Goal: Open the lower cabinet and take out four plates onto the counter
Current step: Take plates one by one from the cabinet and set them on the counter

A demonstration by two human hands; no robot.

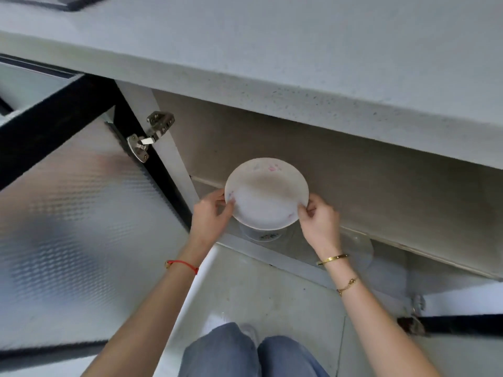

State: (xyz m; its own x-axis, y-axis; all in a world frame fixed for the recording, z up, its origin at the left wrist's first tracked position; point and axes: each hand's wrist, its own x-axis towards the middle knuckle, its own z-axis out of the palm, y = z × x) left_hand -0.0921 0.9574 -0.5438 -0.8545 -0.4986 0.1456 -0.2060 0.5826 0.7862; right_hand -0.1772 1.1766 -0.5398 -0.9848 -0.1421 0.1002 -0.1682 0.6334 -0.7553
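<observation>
A white plate (266,193) with faint pink and blue flower marks is held level in front of the open lower cabinet (381,186). My left hand (211,213) pinches its left rim and my right hand (318,220) pinches its right rim. Under the plate, more white crockery with a flower pattern (265,235) stands at the cabinet's front edge, mostly hidden. The speckled grey counter (299,50) runs above the cabinet.
The left cabinet door (68,213), frosted glass in a black frame, stands swung open on its metal hinge (152,134). A clear glass item (359,248) sits in the cabinet behind my right wrist. The right door's black edge (462,323) shows low right. My knees are below.
</observation>
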